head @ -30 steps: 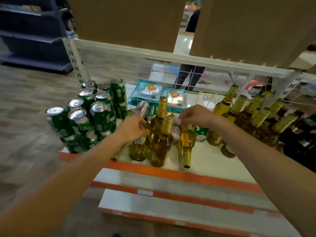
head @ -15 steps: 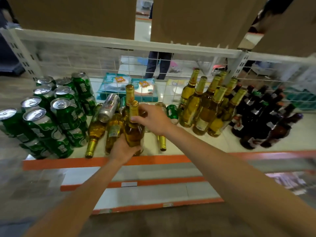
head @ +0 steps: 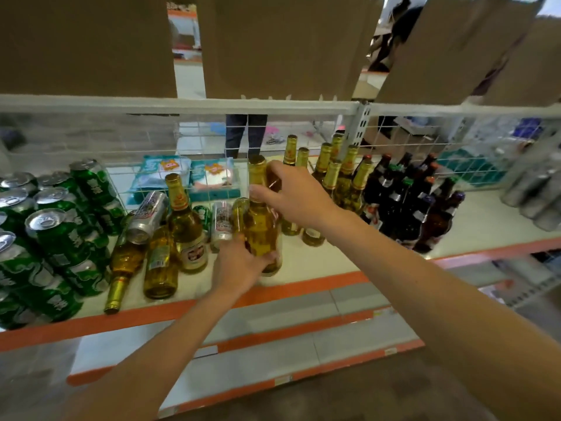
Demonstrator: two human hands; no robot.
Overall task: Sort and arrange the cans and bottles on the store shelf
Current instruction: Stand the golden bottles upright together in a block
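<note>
Drawn out of the jumble since half a second earlier and carried a little to the right: one golden bottle [head: 261,226], both hands gone along with it. Held upright, cap at the top, long axis close to vertical, over the front part of the shelf [head: 318,265]; could not tell whether the base touched the board. Gripped low on the body by the left hand [head: 239,265], fingers curled round it from the near side. Wrapped at neck and shoulder by the right hand [head: 294,197], fingers bent over the far side; possibly a second neck behind them, too hidden to say. Left behind on the left: one standing bottle [head: 185,229], two lying bottles [head: 124,262], a silver can [head: 147,217] tipped on top, green cans [head: 60,235] stacked beyond. Just to the right and farther back stood the row of golden bottles [head: 343,180], then dark bottles [head: 409,205]. Judged the turning point: row lying right and back of the fingers, right hand the nearer, so likely a short carry that way, kept vertical to miss the front necks
</note>
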